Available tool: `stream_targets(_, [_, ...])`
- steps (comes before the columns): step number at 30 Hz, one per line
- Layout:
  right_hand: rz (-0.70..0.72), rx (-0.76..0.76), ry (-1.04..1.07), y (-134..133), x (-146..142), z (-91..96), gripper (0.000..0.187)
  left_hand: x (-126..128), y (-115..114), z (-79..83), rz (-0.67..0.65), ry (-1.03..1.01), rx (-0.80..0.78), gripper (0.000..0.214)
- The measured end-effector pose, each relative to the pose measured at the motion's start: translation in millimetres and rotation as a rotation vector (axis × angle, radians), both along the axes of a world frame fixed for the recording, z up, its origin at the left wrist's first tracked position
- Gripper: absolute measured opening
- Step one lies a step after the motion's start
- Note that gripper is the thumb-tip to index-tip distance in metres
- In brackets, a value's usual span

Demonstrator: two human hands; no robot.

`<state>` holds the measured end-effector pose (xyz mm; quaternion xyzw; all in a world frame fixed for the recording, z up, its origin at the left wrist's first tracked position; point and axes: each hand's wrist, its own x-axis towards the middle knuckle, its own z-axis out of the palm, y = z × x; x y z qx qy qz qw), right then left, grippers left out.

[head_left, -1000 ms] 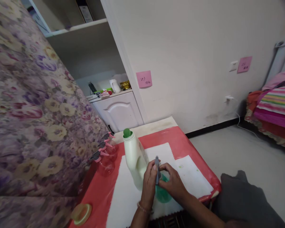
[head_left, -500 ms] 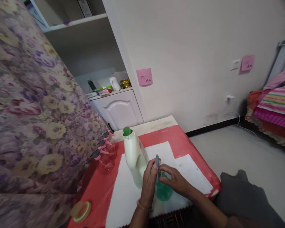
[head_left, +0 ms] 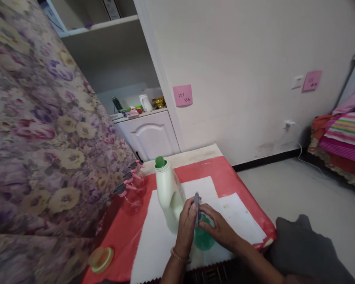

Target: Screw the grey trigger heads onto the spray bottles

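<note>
A small green spray bottle (head_left: 202,238) stands on white sheets on a red table (head_left: 225,173). My left hand (head_left: 185,225) is closed round its grey trigger head (head_left: 197,204). Fingers of my right hand (head_left: 219,229) are pressed around the bottle's neck and shoulder. Just behind my left hand stands a tall white detergent jug (head_left: 167,194) with a green cap. Most of the green bottle's body is hidden by my hands.
Several clear pink-topped spray bottles (head_left: 132,193) stand at the table's left edge beside a flowered cloth (head_left: 41,130). A yellow lid (head_left: 101,258) lies at the near left corner. A white cabinet (head_left: 149,134) stands behind; bedding (head_left: 343,138) lies far right. A dark cushion (head_left: 307,248) sits near right.
My hands have stayed on the green bottle, with the right hand turning slightly round its neck. The view has shifted a little to the right.
</note>
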<state>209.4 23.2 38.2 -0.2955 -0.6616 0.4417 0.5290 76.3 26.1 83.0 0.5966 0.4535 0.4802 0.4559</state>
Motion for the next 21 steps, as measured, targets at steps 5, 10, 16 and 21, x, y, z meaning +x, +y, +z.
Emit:
stream_targets(5, [-0.169, -0.085, 0.003, -0.5, -13.2, -3.8, 0.024, 0.9, -0.7, 0.4, 0.018, 0.006, 0.003, 0.044])
stream_targets(10, [-0.035, 0.032, -0.006, -0.2, -1.9, -2.7, 0.019, -0.6, 1.4, -2.2, -0.009, 0.012, 0.008, 0.044])
stream_targets(16, [-0.18, -0.093, 0.037, -2.7, -7.2, -5.9, 0.029, -0.3, -0.4, -0.8, 0.025, 0.022, -0.002, 0.044])
stream_targets(21, [-0.149, -0.042, 0.061, -0.6, -8.8, -6.0, 0.02, -0.2, -0.4, 0.5, 0.011, 0.016, 0.0, 0.043])
